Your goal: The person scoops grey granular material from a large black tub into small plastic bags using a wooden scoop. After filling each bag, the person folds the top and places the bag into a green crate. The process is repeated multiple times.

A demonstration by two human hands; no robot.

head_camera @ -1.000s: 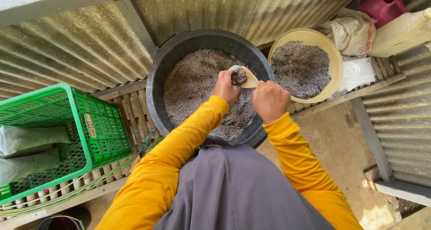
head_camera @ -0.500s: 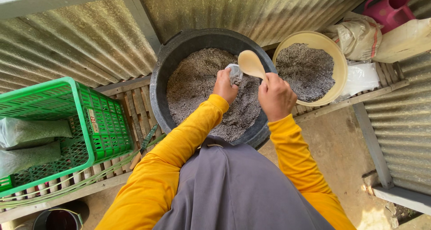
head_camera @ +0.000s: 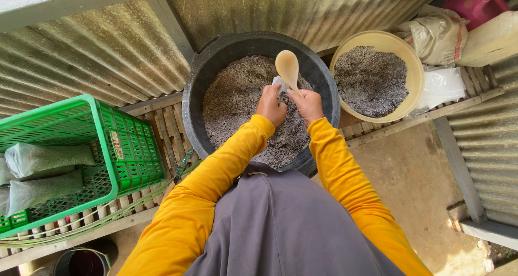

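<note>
Head view: keep your right hand (head_camera: 308, 104) clamped on spoon (head_camera: 288, 70), left hand (head_camera: 271, 104) pinching small bag (head_camera: 279, 84) above black tub (head_camera: 216, 60).

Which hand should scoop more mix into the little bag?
Right. The right hand already grips the pale spoon over the black tub, while the left hand holds the small clear bag.

We see a matt black plastic tub (head_camera: 216, 66) of coarse grey grainy mix (head_camera: 237, 98). Above it stands a smooth pale plastic spoon (head_camera: 287, 67); left of it, a glossy green plastic crate (head_camera: 124, 152) on rough wooden slats (head_camera: 167, 125); behind it, dull corrugated metal sheets (head_camera: 81, 55).
</note>
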